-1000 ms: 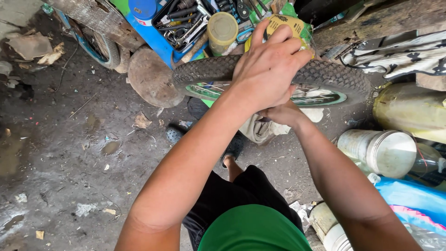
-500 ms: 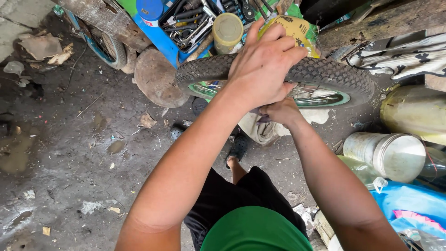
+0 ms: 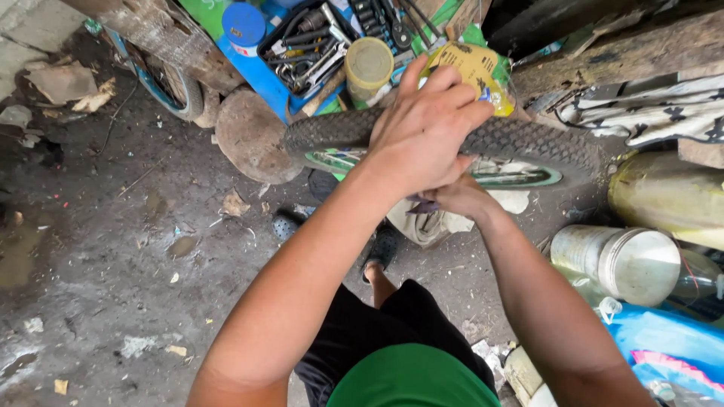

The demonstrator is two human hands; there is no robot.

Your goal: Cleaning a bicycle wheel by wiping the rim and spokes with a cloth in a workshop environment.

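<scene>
Dirt floor [image 3: 113,249]; both hands [image 3: 434,151] stacked, clamped on knobby tyre [image 3: 528,143]; yellow packet [image 3: 471,68] behind.

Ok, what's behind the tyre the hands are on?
Behind the tyre sit a blue tool tray with wrenches, a yellowish can and a yellow packet. The left hand covers part of the packet and whatever lies beneath it.
</scene>
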